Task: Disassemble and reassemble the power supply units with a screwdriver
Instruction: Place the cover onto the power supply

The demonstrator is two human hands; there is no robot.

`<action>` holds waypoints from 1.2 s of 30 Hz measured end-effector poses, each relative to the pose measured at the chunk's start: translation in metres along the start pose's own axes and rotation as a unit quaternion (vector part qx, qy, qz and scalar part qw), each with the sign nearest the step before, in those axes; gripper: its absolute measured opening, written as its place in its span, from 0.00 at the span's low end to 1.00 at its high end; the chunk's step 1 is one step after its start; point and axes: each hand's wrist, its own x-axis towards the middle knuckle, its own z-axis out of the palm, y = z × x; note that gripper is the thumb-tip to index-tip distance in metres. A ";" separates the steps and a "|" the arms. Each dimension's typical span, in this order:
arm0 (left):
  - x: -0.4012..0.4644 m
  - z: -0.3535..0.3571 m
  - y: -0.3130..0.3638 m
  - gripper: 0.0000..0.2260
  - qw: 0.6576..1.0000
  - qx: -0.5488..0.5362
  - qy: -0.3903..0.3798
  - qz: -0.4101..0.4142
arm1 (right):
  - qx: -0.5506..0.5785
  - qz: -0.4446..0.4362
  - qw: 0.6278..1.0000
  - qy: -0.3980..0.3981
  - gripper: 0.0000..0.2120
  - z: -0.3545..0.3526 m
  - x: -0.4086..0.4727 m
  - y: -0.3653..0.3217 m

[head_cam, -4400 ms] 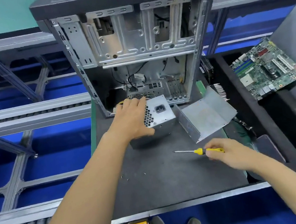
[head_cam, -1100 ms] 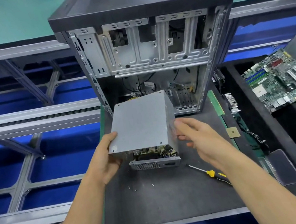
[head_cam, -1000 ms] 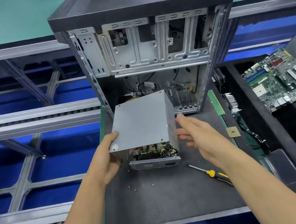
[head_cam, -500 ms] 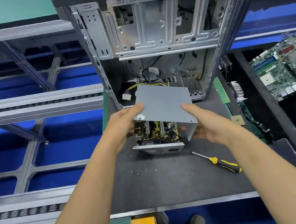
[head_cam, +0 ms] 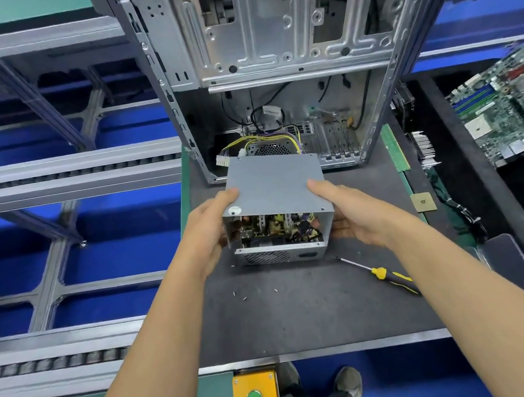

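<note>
With the power supply unit [head_cam: 276, 230] in front of the open computer case [head_cam: 271, 70] as landmark: the left hand [head_cam: 215, 229] grips its cover [head_cam: 275, 184] on the left, the right hand [head_cam: 349, 213] on the right. Misaligned, the cover could pinch wiring. The screwdriver [head_cam: 380, 273] lies further right.

No text can be read anywhere: the round sticker [head_cam: 234, 210] on the power supply cover [head_cam: 275, 185] and the motherboard [head_cam: 510, 105] markings are too small and blurred.
</note>
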 end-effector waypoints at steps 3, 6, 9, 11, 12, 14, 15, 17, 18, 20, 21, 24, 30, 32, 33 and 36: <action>0.000 -0.002 -0.006 0.12 1.000 0.001 0.011 0.018 | -0.029 -0.014 0.999 0.009 0.41 0.000 -0.001 -0.002; 0.001 -0.004 -0.010 0.10 0.999 0.009 0.014 0.028 | -0.036 -0.018 0.999 0.017 0.39 0.000 -0.003 -0.004; 0.000 -0.003 -0.013 0.09 0.999 0.011 0.005 0.036 | -0.030 -0.026 0.999 0.028 0.35 -0.002 -0.004 -0.002; -0.001 -0.003 -0.015 0.09 0.999 0.013 0.003 0.041 | -0.030 -0.027 0.998 0.037 0.34 -0.001 -0.003 0.001; -0.002 -0.003 -0.016 0.09 0.999 0.011 0.002 0.044 | -0.028 -0.029 0.998 0.042 0.33 0.000 -0.003 0.002; -0.002 -0.003 -0.016 0.10 0.999 0.013 0.003 0.049 | -0.023 -0.034 0.998 0.047 0.33 0.001 -0.004 0.003; -0.001 -0.004 -0.017 0.11 0.999 0.016 0.003 0.051 | -0.025 -0.036 0.998 0.046 0.33 0.002 -0.004 0.003; 0.000 -0.006 -0.018 0.10 0.999 0.012 0.002 0.051 | -0.042 -0.043 0.997 0.041 0.31 0.003 -0.006 0.004; 0.000 -0.007 -0.020 0.10 0.999 0.010 0.005 0.049 | -0.059 -0.048 0.996 0.041 0.29 0.004 -0.007 0.005; 0.001 -0.007 -0.025 0.10 0.999 0.011 0.020 0.041 | -0.108 -0.061 0.991 0.053 0.27 0.008 -0.012 0.005; 0.001 -0.008 -0.027 0.10 0.999 0.012 0.025 0.037 | -0.133 -0.069 0.987 0.062 0.28 0.009 -0.013 0.004; 0.000 -0.006 -0.028 0.10 0.999 0.010 0.023 0.035 | -0.167 -0.075 0.979 0.095 0.32 0.012 -0.015 0.001; -0.001 0.004 -0.016 0.12 0.998 -0.004 0.049 0.035 | -0.192 -0.082 0.969 0.132 0.34 0.012 -0.015 -0.006; -0.002 0.005 -0.016 0.12 0.998 -0.007 0.052 0.035 | -0.203 -0.086 0.965 0.142 0.34 0.012 -0.015 -0.006; -0.003 0.005 -0.017 0.12 0.998 -0.009 0.053 0.037 | -0.211 -0.089 0.963 0.143 0.34 0.012 -0.015 -0.005; -0.001 0.005 -0.018 0.12 0.997 -0.004 0.053 0.047 | -0.215 -0.090 0.962 0.144 0.34 0.012 -0.014 -0.006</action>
